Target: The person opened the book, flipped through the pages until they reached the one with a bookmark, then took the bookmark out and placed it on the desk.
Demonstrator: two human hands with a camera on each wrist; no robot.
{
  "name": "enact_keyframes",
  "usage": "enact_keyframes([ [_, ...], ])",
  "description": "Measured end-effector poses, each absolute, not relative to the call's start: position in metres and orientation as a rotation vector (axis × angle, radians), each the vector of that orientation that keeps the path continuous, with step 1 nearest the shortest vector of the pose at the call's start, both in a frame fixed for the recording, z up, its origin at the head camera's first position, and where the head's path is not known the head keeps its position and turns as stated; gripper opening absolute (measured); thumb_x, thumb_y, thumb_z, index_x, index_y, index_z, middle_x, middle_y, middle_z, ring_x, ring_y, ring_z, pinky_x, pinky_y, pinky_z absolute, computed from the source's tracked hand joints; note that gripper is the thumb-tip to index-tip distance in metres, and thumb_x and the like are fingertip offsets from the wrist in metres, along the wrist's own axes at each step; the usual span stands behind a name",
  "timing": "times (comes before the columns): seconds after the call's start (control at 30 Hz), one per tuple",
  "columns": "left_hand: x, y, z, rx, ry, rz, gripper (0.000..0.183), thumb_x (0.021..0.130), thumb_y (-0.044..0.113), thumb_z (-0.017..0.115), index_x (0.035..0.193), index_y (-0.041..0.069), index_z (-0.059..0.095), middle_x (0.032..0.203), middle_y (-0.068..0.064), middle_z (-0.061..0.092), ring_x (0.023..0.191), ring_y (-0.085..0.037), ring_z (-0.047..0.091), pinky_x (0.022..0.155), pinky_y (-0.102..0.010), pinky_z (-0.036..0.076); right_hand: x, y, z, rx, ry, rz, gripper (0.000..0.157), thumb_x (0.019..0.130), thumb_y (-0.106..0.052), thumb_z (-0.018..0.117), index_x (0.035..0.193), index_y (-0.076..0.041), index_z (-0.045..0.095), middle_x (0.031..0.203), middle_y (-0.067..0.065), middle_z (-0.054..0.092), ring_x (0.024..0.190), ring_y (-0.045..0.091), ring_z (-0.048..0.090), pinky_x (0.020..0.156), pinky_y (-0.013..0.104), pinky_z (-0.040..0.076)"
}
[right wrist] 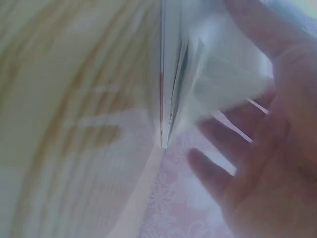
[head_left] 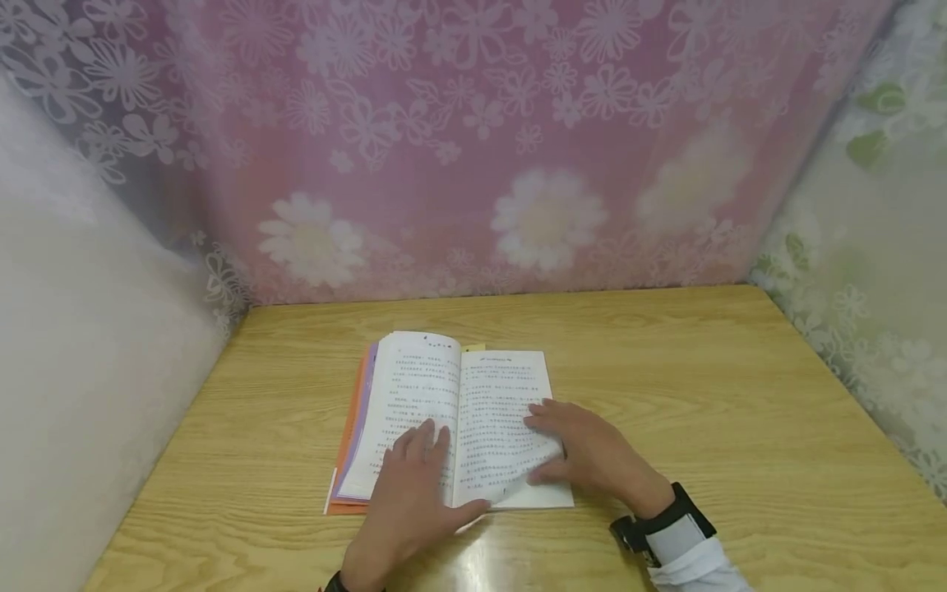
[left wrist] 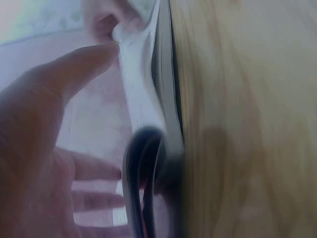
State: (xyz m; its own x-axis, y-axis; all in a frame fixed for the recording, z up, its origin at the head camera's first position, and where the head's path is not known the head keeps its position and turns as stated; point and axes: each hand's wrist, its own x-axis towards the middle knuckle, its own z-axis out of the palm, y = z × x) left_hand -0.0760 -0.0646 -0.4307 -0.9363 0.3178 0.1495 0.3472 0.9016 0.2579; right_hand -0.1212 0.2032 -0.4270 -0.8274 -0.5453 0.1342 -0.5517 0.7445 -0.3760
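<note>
- Head view: the right hand (head_left: pixel 592 452) touches the outer edge of the right-hand page (head_left: pixel 499 419), its thumb and fingers apart; whether the paper is pinched at any spot, I cannot tell.
- Right wrist view shows a loose leaf (right wrist: pixel 223 82) standing away from the stack and reaching into the space between that thumb and the spread fingers.
- Left hand (head_left: pixel 410 489) rests on the lower part of the left-hand page (head_left: pixel 414 378), fingers extended and not closed round anything, thumb stretched out to the bottom edge near the fold.
- Between the two hands, the book (head_left: pixel 455 436) lies open on the table (head_left: pixel 688 362), near its middle, with the left pages bowed upward.
- Orange (head_left: pixel 353 423) and purple (head_left: pixel 367 395) borders show along its left side; a yellow piece (head_left: pixel 473 348) peeks out at the top.
- Black strap (head_left: pixel 679 511) and white sleeve (head_left: pixel 699 567) cover the right wrist.
- Behind the table hangs a pink floral cloth (head_left: pixel 414 181).
</note>
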Motion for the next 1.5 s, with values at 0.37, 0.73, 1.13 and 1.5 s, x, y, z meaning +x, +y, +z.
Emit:
enact_keyframes([
  [0.37,-0.069,-0.049,-0.423,-0.344,-2.997,-0.393,0.111,0.062,0.077,0.065,0.138,-0.003,0.045,0.140,-0.023,0.040,0.126,-0.046,0.037,0.092,-0.063,0.036,-0.131,0.190,-0.418,0.930,-2.679,0.642,0.076,0.069,-0.063,0.072,0.126,-0.014,0.063,0.141,0.006,0.048,0.136,0.028,0.033,0.104,0.049,0.034],
  [0.73,-0.069,-0.037,-0.426,-0.277,-2.987,-0.354,0.094,0.071,0.065,0.067,0.134,-0.003,0.048,0.134,-0.023,0.044,0.120,-0.046,0.042,0.087,-0.063,0.041,-0.135,0.187,-0.417,0.971,-2.564,0.749,0.074,0.066,-0.059,0.077,0.122,-0.011,0.065,0.140,0.008,0.049,0.135,0.029,0.034,0.103,0.049,0.034],
  [1.13,-0.074,-0.018,-0.427,-0.330,-3.025,-0.318,0.075,0.077,0.039,0.068,0.136,-0.001,0.047,0.137,-0.022,0.043,0.124,-0.044,0.041,0.092,-0.062,0.038,-0.133,0.204,-0.419,0.899,-2.566,0.806,0.071,0.066,-0.055,0.079,0.122,-0.014,0.065,0.142,0.007,0.047,0.135,0.029,0.033,0.100,0.050,0.036],
  [1.5,-0.073,-0.010,-0.430,-0.383,-2.981,-0.274,0.065,0.081,0.030,0.061,0.138,0.003,0.047,0.138,-0.019,0.043,0.124,-0.042,0.041,0.091,-0.060,0.040,-0.129,0.215,-0.423,0.896,-2.579,0.802,0.086,0.066,-0.054,0.080,0.138,-0.016,0.052,0.151,0.010,0.033,0.138,0.028,0.027,0.097,0.053,0.037],
])
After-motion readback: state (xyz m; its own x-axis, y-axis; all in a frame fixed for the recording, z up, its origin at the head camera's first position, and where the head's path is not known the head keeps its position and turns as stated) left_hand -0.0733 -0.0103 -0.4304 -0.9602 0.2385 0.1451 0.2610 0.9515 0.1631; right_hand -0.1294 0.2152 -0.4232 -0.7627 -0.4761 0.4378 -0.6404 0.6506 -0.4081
